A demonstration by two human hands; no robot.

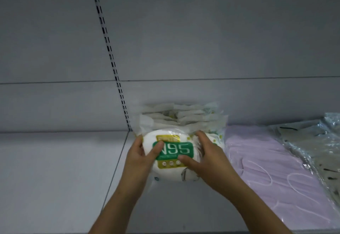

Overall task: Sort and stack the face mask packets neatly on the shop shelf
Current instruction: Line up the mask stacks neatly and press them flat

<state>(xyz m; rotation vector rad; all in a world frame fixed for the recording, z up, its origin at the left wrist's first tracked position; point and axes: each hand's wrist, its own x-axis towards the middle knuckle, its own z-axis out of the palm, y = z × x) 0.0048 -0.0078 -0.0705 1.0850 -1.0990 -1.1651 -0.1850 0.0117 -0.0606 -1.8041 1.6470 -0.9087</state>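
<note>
Head view: both hands hold the front N95 packet [173, 157] at the near end of a row of like packets [182, 116] on the white shelf [60, 164].
Packet location: it stands tilted against the row, left of the pink masks [272, 167], which lie flat beside it; further right lie clear-wrapped grey masks [316, 141].
Handling: probably very light; the domed mask inside looks springy rather than rigid, and the clear film wrapper looks slick and crinkly, so it may slide under a loose touch.
Where to hold: by the two side edges of the dome, as now, seems best; the loose film margins would likely just crumple.
Left hand [142, 157]: thumb lies across the green label, fingers curl behind the packet's left edge, pinching it.
Right hand [204, 157]: thumb presses the front near the label's lower right, fingers wrap over the right edge; their tips are hidden.
Relation to fingers: packet sits between the two hands, touching both.
</note>
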